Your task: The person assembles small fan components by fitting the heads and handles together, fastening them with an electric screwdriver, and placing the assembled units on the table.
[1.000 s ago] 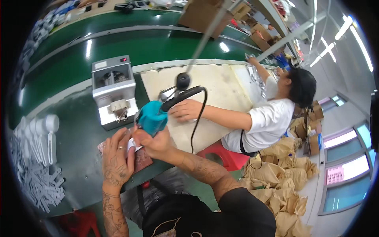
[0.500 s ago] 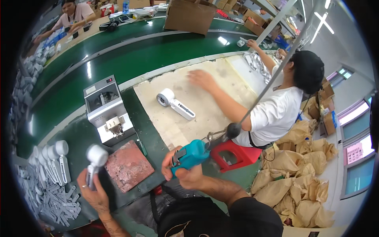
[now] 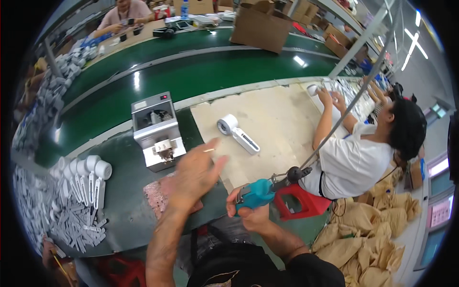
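Observation:
My right hand (image 3: 254,218) is wrapped round a teal electric screwdriver (image 3: 258,193) that hangs from a cord, its body lying level above the bench edge. My left hand (image 3: 198,172), slightly smeared, reaches over the red-brown pad (image 3: 157,197) with fingers apart and nothing visible in them. Just beyond its fingers, a white handheld fan (image 3: 246,142) with a round head lies on the beige board. A grey metal screw feeder (image 3: 160,131) stands beyond that hand, to its left.
Several white fans (image 3: 103,170) stand in a row at the left, beside a heap of grey handle pieces (image 3: 79,227). A green conveyor (image 3: 191,69) runs behind. On the right, a co-worker in a white shirt (image 3: 354,153) handles a white part near a red stool (image 3: 299,201).
My left hand has moved right from beside the pad, and the white fan it held no longer shows in it. The co-worker's arm has drawn back from the board. The view has shifted.

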`<state>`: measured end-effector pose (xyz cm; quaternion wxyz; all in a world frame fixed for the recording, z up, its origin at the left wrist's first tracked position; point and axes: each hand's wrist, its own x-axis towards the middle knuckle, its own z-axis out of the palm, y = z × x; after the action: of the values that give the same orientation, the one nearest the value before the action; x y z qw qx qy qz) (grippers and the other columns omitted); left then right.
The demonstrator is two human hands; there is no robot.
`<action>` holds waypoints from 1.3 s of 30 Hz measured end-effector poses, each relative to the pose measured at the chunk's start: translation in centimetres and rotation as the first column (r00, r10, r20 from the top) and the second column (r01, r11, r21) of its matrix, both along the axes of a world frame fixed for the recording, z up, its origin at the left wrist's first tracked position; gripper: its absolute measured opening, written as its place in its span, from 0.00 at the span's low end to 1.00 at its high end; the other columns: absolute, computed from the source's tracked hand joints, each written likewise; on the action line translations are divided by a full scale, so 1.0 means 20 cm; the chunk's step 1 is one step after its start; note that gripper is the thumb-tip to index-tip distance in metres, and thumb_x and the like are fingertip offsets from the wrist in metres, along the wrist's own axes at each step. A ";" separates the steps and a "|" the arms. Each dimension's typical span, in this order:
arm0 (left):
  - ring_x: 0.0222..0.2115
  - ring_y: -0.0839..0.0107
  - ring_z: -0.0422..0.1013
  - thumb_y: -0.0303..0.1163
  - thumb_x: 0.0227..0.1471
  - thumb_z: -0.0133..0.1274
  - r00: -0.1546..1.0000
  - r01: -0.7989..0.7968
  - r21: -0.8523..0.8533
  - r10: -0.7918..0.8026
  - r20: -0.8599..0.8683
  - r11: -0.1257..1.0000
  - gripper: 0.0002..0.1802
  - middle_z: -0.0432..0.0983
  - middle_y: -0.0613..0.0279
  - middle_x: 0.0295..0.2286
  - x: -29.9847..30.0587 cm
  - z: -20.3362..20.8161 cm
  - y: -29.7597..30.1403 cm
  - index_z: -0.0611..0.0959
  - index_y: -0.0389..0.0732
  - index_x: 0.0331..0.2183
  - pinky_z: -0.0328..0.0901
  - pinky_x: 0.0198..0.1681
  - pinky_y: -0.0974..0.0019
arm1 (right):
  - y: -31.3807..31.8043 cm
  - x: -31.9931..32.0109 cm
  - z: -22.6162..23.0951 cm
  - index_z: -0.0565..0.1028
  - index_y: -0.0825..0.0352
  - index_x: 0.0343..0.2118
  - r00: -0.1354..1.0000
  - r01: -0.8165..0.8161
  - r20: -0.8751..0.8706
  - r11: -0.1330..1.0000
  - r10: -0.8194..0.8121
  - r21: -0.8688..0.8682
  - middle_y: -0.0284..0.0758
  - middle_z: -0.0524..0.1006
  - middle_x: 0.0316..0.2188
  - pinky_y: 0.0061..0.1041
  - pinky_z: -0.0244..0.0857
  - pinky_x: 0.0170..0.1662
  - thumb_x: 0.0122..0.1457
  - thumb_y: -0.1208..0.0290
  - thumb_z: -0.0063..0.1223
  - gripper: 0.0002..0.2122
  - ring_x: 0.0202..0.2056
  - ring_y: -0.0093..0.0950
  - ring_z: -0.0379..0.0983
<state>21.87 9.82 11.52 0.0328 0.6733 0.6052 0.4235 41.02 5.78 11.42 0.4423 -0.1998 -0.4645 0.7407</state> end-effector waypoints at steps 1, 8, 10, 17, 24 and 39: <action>0.41 0.53 0.77 0.46 0.57 0.57 0.997 0.059 -0.052 -0.061 -0.046 0.997 0.30 0.79 0.48 0.41 0.07 -0.05 0.10 0.76 0.42 0.57 0.71 0.46 0.57 | -0.01 -0.02 0.01 0.74 0.75 0.42 0.999 0.032 0.006 0.999 -0.032 0.006 0.37 0.74 0.23 0.26 0.67 0.30 0.51 0.48 0.70 0.31 0.27 0.28 0.73; 0.51 0.51 0.70 0.58 0.61 0.45 0.978 0.055 -0.490 -0.145 -0.148 0.870 0.34 0.75 0.47 0.47 0.29 -0.14 0.40 0.72 0.44 0.59 0.66 0.53 0.52 | -0.05 0.08 -0.05 0.72 0.73 0.46 1.000 -0.025 0.012 0.998 0.024 0.062 0.33 0.75 0.27 0.22 0.66 0.33 0.55 0.61 0.69 0.24 0.28 0.22 0.72; 0.46 0.51 0.71 0.52 0.61 0.48 0.989 0.042 -0.411 -0.096 -0.110 0.911 0.28 0.75 0.46 0.43 0.24 -0.15 0.34 0.76 0.43 0.55 0.67 0.50 0.53 | -0.05 0.11 -0.04 0.72 0.73 0.46 1.000 0.007 0.011 0.999 -0.007 0.044 0.33 0.75 0.26 0.22 0.66 0.33 0.55 0.62 0.69 0.24 0.28 0.22 0.72; 0.38 0.49 0.72 0.28 0.55 0.54 0.980 0.019 -0.263 -0.071 -0.188 0.965 0.17 0.75 0.47 0.36 -0.06 -0.01 -0.18 0.76 0.36 0.47 0.67 0.43 0.54 | -0.03 0.10 -0.06 0.73 0.75 0.44 0.998 -0.018 0.065 1.000 0.018 0.004 0.36 0.76 0.27 0.25 0.67 0.32 0.53 0.59 0.70 0.25 0.28 0.25 0.73; 0.42 0.53 0.72 0.27 0.52 0.57 0.991 -0.053 -0.182 0.030 -0.130 0.982 0.21 0.76 0.52 0.37 -0.26 -0.07 -0.57 0.77 0.38 0.49 0.67 0.47 0.55 | 0.02 -0.02 -0.03 0.72 0.74 0.46 0.995 -0.100 0.007 0.994 0.099 0.042 0.37 0.75 0.29 0.23 0.65 0.31 0.52 0.54 0.71 0.29 0.28 0.24 0.72; 0.40 0.58 0.71 0.39 0.54 0.59 0.983 -0.119 -0.147 0.137 0.119 0.982 0.14 0.77 0.61 0.35 -0.35 -0.07 -0.55 0.84 0.43 0.40 0.67 0.45 0.56 | 0.27 -0.74 0.14 0.71 0.74 0.48 0.988 0.014 -0.150 0.954 0.033 0.301 0.32 0.73 0.25 0.23 0.65 0.31 0.58 0.47 0.62 0.30 0.26 0.23 0.71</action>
<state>14.93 -1.19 10.10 0.0915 0.6002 0.6721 0.4240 26.13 11.25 14.17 0.4984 -0.0705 -0.5375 0.6766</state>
